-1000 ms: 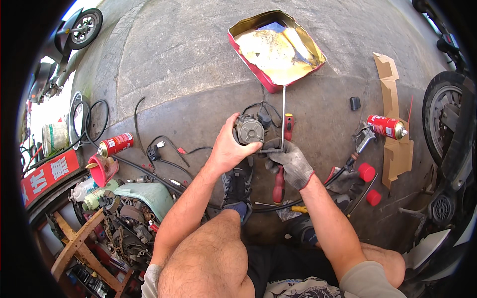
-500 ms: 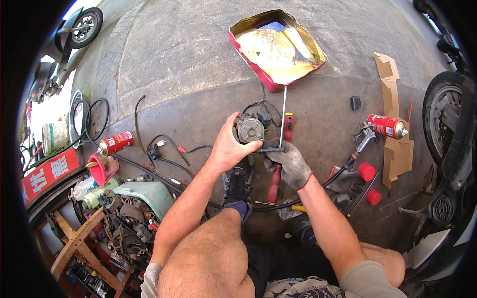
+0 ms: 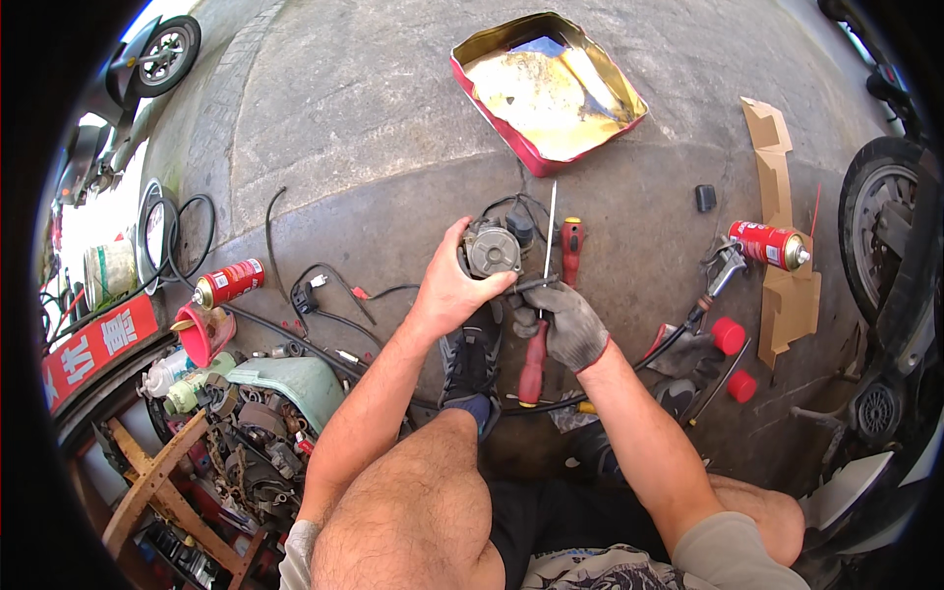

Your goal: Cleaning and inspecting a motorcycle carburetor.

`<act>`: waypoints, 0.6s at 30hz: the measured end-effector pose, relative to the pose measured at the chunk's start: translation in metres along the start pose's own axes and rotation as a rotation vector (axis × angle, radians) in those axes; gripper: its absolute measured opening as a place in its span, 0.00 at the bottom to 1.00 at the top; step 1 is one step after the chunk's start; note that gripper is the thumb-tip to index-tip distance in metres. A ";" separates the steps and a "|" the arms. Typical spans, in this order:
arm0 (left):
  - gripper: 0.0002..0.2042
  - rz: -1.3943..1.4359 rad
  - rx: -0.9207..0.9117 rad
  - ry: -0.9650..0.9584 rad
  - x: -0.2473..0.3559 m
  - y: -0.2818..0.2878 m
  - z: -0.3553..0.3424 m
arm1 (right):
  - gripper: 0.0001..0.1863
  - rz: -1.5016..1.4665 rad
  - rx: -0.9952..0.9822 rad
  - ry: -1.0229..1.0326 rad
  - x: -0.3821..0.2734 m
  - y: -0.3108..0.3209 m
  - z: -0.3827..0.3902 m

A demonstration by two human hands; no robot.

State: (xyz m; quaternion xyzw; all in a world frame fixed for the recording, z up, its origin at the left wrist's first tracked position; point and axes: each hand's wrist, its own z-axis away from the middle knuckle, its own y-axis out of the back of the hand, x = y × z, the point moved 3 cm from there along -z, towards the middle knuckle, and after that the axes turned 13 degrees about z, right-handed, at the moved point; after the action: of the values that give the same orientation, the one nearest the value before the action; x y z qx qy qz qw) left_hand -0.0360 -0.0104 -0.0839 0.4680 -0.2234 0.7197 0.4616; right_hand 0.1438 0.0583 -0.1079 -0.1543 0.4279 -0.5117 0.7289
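Observation:
My bare left hand (image 3: pixel 447 280) is closed around a carburetor (image 3: pixel 493 252) with a round grey metal cap, held above my left shoe. Black hoses and a black cylindrical piece show at its far side. My right hand (image 3: pixel 573 329), in a grey work glove, is closed round a long screwdriver (image 3: pixel 534 369). Its red handle points toward me and its bare shaft points away. Near the gloved fingertips a short dark tube (image 3: pixel 534 284) reaches toward the carburetor. Just beyond the glove, a second red-handled screwdriver (image 3: pixel 572 251) lies on the floor.
A red-sided metal pan (image 3: pixel 531 157) holding liquid lies ahead. Spray cans (image 3: pixel 229 282) lie at left and right. An air blow gun (image 3: pixel 723 270), cardboard (image 3: pixel 782 315), red caps (image 3: pixel 728 336) and a spare glove (image 3: pixel 683 356) lie right, near a wheel (image 3: pixel 875 226).
The screwdriver has shifted toward me and slightly left, its tip drawn back from the pan. My gloved hand has turned and moved a little left. The left hand still holds the carburetor.

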 end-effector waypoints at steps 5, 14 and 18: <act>0.50 0.039 -0.007 -0.001 0.001 -0.002 0.000 | 0.14 0.026 -0.053 0.031 0.006 0.006 -0.004; 0.49 -0.035 -0.013 0.012 0.002 0.000 0.001 | 0.14 -0.038 -0.062 -0.048 0.000 0.003 0.001; 0.49 -0.041 -0.016 0.015 0.004 -0.001 0.001 | 0.14 -0.025 -0.066 -0.148 0.001 0.006 0.001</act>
State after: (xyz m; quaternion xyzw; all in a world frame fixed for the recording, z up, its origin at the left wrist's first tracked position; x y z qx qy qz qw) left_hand -0.0352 -0.0092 -0.0795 0.4635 -0.2160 0.7118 0.4816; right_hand 0.1488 0.0595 -0.1122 -0.2208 0.3875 -0.4934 0.7468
